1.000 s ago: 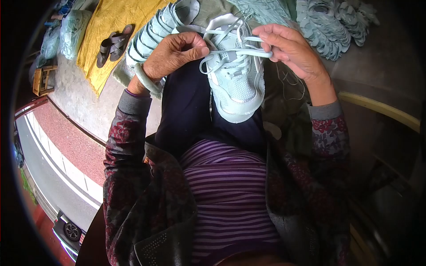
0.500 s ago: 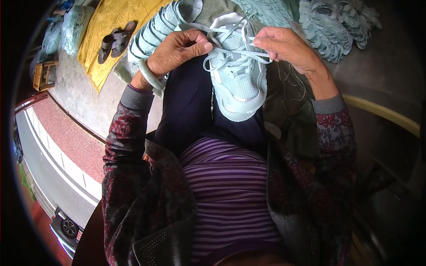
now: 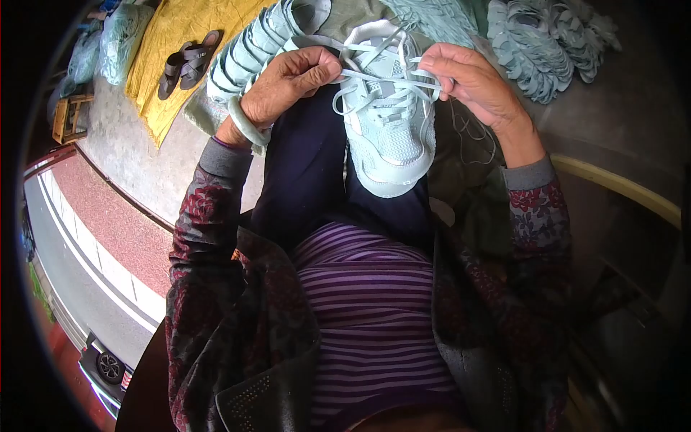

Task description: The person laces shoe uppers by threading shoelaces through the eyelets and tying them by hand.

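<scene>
A pale mint-blue sneaker (image 3: 389, 144) rests on my lap, its toe pointing toward me. Flat laces of the same colour (image 3: 392, 84) run across its upper, with a loop drooping on the left side. My left hand (image 3: 295, 83) pinches a lace between thumb and forefinger left of the shoe's opening. On the opposite side, my right hand (image 3: 468, 79) is closed on a lace, thumb against fingers. The lace stretches across the tongue between the two hands. A pale band circles my left wrist.
Stacked light-blue shoe uppers (image 3: 248, 54) lie beyond my left hand, with more bundles (image 3: 533, 54) at the upper right. A pair of dark sandals (image 3: 188, 65) sits on a yellow cloth (image 3: 147, 90). Farther left are a small wooden stool (image 3: 70, 119) and a road with a car.
My right hand has shifted very slightly, and the lace between the hands looks straighter. The sneaker has stayed almost in place.
</scene>
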The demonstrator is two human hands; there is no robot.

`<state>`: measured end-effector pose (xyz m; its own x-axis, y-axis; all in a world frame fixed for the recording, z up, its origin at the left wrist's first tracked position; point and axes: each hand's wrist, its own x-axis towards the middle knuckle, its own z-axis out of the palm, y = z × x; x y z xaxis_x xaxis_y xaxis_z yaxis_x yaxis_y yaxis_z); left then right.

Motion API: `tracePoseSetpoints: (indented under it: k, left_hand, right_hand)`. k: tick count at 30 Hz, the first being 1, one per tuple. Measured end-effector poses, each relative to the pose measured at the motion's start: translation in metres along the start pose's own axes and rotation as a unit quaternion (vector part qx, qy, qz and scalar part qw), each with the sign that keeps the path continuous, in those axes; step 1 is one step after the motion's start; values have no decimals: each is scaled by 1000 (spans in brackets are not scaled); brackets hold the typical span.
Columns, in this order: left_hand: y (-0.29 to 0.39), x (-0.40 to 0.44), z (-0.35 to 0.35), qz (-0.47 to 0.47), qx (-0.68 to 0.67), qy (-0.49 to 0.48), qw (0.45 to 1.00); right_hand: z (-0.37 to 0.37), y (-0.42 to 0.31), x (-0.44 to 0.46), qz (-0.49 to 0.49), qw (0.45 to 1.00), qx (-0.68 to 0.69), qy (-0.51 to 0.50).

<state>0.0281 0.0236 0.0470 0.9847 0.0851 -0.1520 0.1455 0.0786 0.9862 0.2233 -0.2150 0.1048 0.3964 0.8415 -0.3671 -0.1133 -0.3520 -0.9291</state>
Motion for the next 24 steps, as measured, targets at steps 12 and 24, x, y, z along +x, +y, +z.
tracePoseSetpoints:
  k: [12, 24]
  left_hand:
    - [-10, 2, 1, 3, -32, 13, 999]
    - [-13, 4, 6, 4, -46, 51, 998]
  right_hand:
    - [-17, 3, -8, -62, 899, 423, -93]
    - [-23, -48, -20, -105, 882, 432, -158]
